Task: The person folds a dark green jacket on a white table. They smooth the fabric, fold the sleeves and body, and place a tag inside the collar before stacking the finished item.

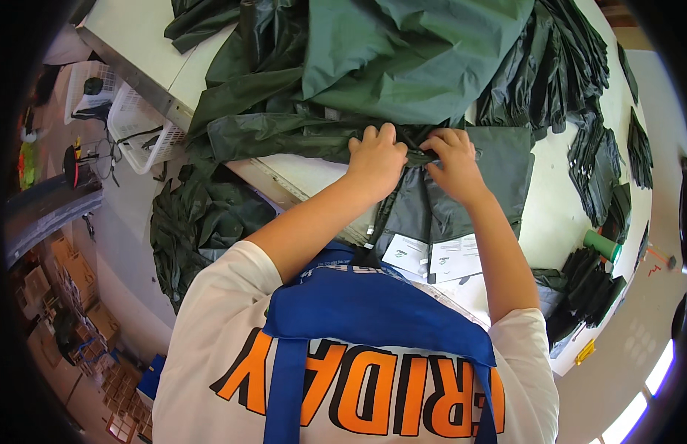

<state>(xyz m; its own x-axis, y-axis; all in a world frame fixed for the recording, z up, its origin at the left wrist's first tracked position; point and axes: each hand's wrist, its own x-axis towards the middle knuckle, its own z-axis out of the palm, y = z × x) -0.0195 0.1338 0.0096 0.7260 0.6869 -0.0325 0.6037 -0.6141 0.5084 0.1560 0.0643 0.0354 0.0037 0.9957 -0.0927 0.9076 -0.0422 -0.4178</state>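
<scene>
A large dark green garment (410,55) of thin, slightly shiny fabric lies spread over the table ahead of me. My left hand (378,160) is closed on its bunched near edge, with the fingers curled into the cloth. Just to the right, my right hand (456,161) pinches the same edge, thumb toward the left hand. Between the hands the cloth is dark and gathered; its details are too small to tell. Below them lies a flat dark green piece (502,166) with black strips. Two white printed cards (456,257) rest at its near end, close to my body.
Stacks of dark green folded pieces (550,66) cover the table's right side, near a green cylinder (602,245). A crumpled dark heap (203,222) hangs at the left edge. White plastic baskets (136,122) stand beyond it. The white table (147,48) has a metal-trimmed corner.
</scene>
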